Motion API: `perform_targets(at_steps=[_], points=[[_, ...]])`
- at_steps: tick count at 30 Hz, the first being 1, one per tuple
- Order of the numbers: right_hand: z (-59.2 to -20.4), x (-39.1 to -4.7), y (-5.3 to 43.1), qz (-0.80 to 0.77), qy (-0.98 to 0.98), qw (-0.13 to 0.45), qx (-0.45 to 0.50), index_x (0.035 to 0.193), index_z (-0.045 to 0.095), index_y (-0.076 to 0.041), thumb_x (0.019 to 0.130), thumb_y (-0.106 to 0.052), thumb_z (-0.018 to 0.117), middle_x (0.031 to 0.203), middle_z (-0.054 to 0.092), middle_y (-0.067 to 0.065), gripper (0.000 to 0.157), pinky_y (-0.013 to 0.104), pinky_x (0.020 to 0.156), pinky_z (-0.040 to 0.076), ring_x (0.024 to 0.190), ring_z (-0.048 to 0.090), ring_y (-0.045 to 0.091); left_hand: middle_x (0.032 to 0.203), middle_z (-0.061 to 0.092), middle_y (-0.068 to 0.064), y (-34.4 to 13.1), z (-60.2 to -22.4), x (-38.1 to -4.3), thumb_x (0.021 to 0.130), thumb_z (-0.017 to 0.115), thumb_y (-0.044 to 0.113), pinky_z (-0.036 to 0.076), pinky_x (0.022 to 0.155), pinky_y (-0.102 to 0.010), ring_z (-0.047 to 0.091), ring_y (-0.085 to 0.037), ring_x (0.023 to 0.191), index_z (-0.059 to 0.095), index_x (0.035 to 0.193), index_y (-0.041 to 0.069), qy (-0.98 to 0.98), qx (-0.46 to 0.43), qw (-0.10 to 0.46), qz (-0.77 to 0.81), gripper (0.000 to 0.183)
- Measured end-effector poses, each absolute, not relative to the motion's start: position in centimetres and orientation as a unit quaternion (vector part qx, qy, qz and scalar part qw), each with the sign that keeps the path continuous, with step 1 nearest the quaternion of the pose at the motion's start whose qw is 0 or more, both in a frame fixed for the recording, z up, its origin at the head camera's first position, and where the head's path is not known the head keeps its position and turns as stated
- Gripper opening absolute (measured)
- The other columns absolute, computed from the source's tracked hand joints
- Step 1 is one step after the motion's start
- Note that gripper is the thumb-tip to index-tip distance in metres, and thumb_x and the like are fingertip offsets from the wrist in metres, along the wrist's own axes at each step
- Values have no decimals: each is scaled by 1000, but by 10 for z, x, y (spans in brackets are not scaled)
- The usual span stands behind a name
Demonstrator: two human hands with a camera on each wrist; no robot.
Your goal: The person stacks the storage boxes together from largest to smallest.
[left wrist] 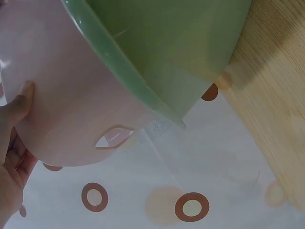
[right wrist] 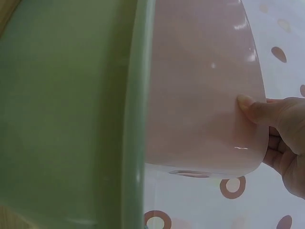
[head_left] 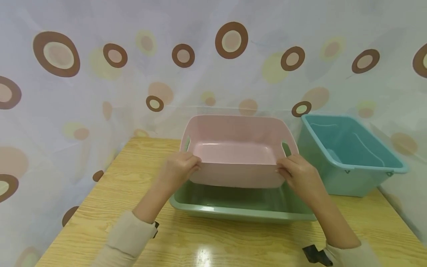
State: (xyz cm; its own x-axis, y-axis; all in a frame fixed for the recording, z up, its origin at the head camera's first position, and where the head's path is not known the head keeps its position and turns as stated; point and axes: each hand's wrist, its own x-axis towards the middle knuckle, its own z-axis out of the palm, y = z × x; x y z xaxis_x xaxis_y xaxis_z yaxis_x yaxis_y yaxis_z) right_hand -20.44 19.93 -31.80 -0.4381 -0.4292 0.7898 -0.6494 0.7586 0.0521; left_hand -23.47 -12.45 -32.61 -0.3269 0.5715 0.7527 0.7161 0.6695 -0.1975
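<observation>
A pink basin [head_left: 233, 175] with slotted handles at its sides is tilted over a larger green basin [head_left: 230, 213] on the table. My left hand [head_left: 179, 167] pinches the pink basin's near rim at its left corner, thumb on the outer wall, as the left wrist view also shows. At the right corner of the same rim, my right hand [head_left: 300, 176] grips with the thumb [right wrist: 250, 107] outside and fingers over the edge. The pink basin's lower part sits within the green basin's outline, and its inside holds nothing visible.
A blue-green bin [head_left: 347, 181] stands to the right, close beside the green basin. The wooden table [head_left: 133, 185] reaches back to a hanging cloth [head_left: 200, 85] printed with brown rings and pale dots.
</observation>
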Motion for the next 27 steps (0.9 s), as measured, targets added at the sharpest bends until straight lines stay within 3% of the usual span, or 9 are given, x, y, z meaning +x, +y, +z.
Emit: perform_targets(at_steps=[7,27], points=[[-326,-202,205,122,-833,432,323,75,64,-4,90,-41,37,67,57,6,48,31,53,47,64,53,18,67,65,3,-118,-334,-234,61,79,21,48,55,-22,59,-11,60,65,73,11,-799,-402,441,-74,21],[-356,-199,213,137,-843,423,304,76,66,-3,88,-41,40,71,60,6,48,29,55,48,66,56,17,70,64,2,-110,-354,-229,66,78,18,48,60,-21,59,-11,64,64,75,10,-819,-405,400,-72,19]])
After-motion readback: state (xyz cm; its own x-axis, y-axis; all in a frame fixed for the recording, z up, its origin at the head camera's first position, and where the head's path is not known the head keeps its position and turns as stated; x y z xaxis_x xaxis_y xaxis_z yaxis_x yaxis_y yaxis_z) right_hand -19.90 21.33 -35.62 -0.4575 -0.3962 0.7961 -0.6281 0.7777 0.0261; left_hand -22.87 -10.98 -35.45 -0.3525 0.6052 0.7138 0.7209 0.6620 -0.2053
